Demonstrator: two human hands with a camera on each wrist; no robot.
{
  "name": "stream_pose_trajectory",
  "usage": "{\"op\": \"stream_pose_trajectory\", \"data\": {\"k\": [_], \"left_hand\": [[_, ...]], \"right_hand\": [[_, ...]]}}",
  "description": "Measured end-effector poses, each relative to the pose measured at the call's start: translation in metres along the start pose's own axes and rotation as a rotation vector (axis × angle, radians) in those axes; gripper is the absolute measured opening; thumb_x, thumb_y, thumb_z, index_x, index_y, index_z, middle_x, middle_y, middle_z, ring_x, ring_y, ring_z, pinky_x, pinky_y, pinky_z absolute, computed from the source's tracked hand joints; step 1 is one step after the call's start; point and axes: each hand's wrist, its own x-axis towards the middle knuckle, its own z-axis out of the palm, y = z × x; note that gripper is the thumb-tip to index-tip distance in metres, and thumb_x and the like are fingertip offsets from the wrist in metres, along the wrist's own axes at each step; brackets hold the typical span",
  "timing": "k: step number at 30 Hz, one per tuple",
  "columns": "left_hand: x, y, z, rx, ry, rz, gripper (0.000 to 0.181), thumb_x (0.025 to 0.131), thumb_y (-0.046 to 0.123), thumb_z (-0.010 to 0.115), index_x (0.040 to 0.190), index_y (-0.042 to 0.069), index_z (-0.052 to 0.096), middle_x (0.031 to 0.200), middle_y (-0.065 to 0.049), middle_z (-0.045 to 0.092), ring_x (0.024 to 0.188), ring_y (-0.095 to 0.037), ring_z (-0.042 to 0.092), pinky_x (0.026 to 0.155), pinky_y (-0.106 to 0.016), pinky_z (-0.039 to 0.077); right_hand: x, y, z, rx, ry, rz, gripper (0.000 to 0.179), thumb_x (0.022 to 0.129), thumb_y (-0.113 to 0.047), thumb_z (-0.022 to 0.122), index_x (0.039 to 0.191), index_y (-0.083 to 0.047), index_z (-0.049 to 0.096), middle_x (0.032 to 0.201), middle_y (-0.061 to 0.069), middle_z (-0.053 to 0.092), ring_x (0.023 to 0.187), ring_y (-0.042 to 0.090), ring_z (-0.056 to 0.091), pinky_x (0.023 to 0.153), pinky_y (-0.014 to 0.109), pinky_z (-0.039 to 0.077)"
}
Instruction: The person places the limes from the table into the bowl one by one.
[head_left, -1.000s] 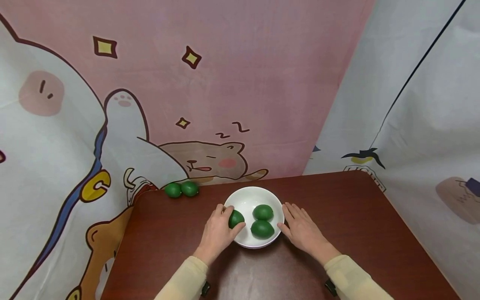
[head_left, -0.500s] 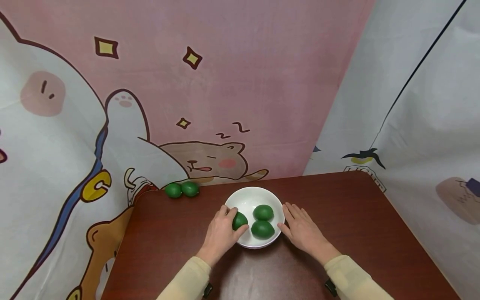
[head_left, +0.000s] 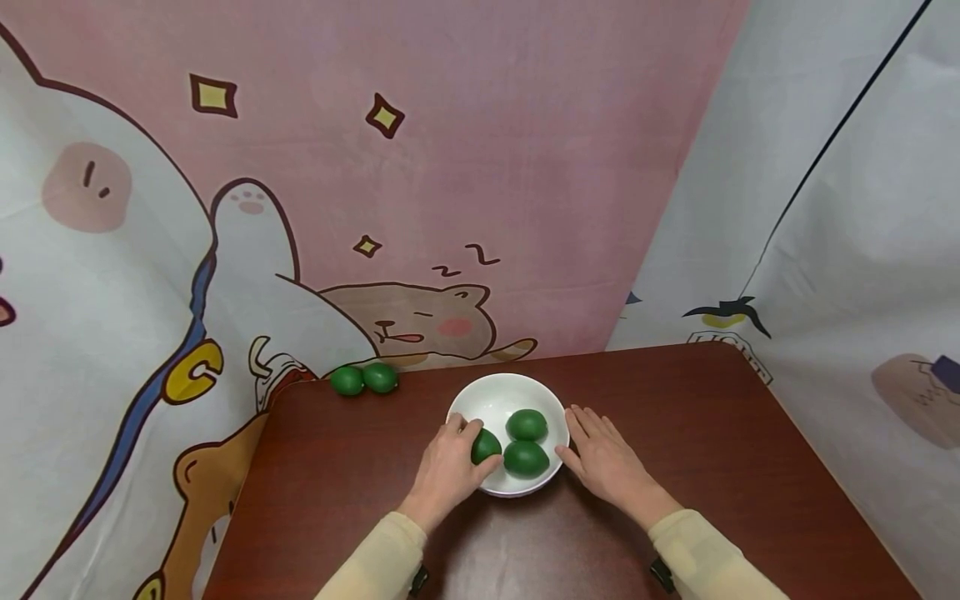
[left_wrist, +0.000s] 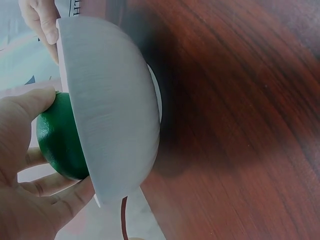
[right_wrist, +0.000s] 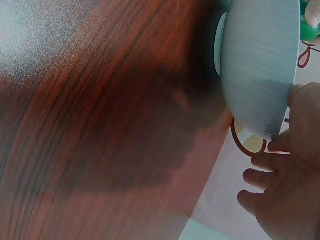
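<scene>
A white bowl stands on the table between my two hands. My left hand reaches over its left rim and grips a green lime between thumb and fingers. That lime sits partly below the rim line in the left wrist view. Inside the bowl lie two more limes, a rear lime and a front lime, one behind the other. On the opposite side my right hand rests against the bowl's right rim, its fingers extended and thumb apart.
Two limes, a left one and a right one, lie side by side at the back left edge of the brown wooden table. A printed cartoon cloth hangs right behind the table.
My left hand has moved slightly right and toward me inside the bowl, bringing its lime closer to the other two. The right hand and bowl stay almost as they were.
</scene>
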Motion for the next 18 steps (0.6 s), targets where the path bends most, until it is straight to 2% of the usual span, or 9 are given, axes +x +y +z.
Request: {"op": "stream_pose_trajectory", "data": {"k": [7,18], "left_hand": [[0.0,0.003,0.005,0.013,-0.017,0.026,0.052,0.081,0.048,0.085,0.113,0.009,0.071,0.098,-0.008,0.055,0.076,-0.02,0.058,0.066,-0.035,0.054],[-0.001,0.007,0.012,0.025,-0.078,0.029,0.05,0.082,0.049,0.083,0.11,0.009,0.071,0.095,-0.007,0.055,0.073,-0.017,0.055,0.061,-0.032,0.051]], "right_hand": [[0.0,0.001,0.001,-0.017,0.014,-0.006,0.067,0.101,-0.036,0.064,0.148,0.008,0.048,0.15,0.029,0.05,0.141,0.047,0.047,0.115,0.061,0.037],[0.0,0.0,-0.001,-0.028,-0.002,0.009,0.067,0.102,-0.038,0.063,0.15,0.007,0.048,0.152,0.028,0.048,0.143,0.047,0.043,0.116,0.062,0.034]]}}
